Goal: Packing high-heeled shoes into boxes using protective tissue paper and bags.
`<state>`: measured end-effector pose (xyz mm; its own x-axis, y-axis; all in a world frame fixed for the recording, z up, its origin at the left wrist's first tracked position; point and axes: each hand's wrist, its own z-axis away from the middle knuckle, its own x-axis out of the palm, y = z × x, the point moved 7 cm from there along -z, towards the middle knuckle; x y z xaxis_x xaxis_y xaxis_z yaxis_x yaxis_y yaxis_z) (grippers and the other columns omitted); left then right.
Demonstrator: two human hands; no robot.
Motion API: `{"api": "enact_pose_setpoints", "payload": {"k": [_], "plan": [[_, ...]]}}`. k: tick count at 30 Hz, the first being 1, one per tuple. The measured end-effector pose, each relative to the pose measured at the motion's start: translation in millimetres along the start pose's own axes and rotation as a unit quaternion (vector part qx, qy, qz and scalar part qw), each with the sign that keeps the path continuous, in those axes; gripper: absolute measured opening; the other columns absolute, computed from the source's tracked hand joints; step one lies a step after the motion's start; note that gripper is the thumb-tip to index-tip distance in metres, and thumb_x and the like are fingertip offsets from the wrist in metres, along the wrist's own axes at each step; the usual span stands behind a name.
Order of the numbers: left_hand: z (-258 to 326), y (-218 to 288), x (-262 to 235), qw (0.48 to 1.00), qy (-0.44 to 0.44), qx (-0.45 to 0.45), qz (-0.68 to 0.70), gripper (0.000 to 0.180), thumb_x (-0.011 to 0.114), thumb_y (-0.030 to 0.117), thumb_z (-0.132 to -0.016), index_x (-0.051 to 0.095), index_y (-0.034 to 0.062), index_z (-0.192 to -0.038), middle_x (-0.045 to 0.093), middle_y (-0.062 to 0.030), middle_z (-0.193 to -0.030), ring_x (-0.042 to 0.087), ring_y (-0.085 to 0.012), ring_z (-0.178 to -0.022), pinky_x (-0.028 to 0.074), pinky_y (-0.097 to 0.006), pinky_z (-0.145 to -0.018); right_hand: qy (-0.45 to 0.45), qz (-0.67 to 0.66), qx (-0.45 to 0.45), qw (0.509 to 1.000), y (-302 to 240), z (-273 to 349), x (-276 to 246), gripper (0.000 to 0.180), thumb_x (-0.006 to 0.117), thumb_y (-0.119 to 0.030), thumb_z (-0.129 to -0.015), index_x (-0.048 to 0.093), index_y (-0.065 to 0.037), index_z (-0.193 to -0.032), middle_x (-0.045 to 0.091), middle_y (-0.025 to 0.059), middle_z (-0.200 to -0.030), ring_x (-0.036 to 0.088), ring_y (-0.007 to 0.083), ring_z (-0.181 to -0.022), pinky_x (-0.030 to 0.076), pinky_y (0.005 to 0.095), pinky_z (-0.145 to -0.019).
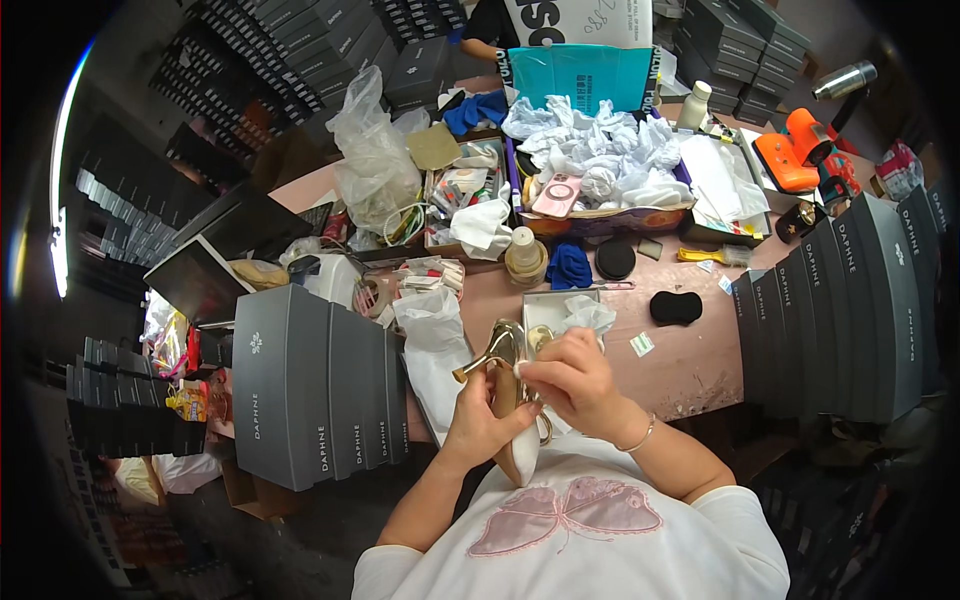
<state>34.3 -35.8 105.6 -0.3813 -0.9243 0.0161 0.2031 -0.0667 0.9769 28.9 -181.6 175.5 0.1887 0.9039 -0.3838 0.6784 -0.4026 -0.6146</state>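
Upended in front of my chest is a gold high-heeled shoe (507, 345), its heel pointing left and its beige sole running down toward my shirt. My left hand (474, 422) is closed around its middle. The bent fingers of my right hand (578, 380) pinch a small white wad (519, 370) against the shoe's side. Beyond the hands lies an open grey box (562, 297) with white tissue paper (588, 314) in it. White paper (432, 335) is spread on the table left of the shoe.
Grey shoeboxes stand in rows at left (285, 390) and right (868, 310). A black sponge (676, 308), yellow brush (712, 256) and pump-top bottle (525, 260) sit on the pink table (700, 355). Behind them is a carton of crumpled white paper (600, 150). Another person's arm (482, 49) shows far back.
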Motion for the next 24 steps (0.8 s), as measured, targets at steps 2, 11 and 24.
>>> {"api": "enact_pose_setpoints", "payload": {"k": [2,11,24], "plan": [[3,-5,8,1.0,0.0,-0.005,0.006,0.057,0.074,0.015,-0.076,0.04,-0.003,-0.118,0.055,-0.0123,-0.106,0.056,-0.0177,-0.098,0.046,-0.032,-0.085,0.007,0.024,0.004,1.0,1,2,4,0.025,0.071,0.002,-0.071,0.065,-0.007,-0.094,0.056,0.0052,-0.079,0.053,0.0231,-0.072,0.038,0.0336,-0.068],[5,-19,14,0.998,-0.018,-0.013,0.058,0.057,0.073,0.01,-0.077,0.039,-0.0024,-0.122,0.055,-0.0109,-0.107,0.057,-0.0157,-0.097,0.048,-0.029,-0.083,-0.001,0.012,0.063,0.998,5,20,6,0.023,0.07,0.0,-0.073,0.065,-0.006,-0.095,0.058,0.0078,-0.082,0.056,0.025,-0.077,0.04,0.0344,-0.071],[1,-19,19,0.977,-0.132,-0.048,0.161,0.065,0.07,0.019,-0.083,0.037,-0.0008,-0.135,0.051,-0.0082,-0.122,0.051,-0.0157,-0.112,0.041,-0.03,-0.097,0.069,-0.363,0.385,0.846,84,43,19,0.01,0.061,-0.009,-0.092,0.06,0.0,-0.097,0.062,0.0001,-0.087,0.055,0.0043,-0.078,0.045,0.0187,-0.07]]}}
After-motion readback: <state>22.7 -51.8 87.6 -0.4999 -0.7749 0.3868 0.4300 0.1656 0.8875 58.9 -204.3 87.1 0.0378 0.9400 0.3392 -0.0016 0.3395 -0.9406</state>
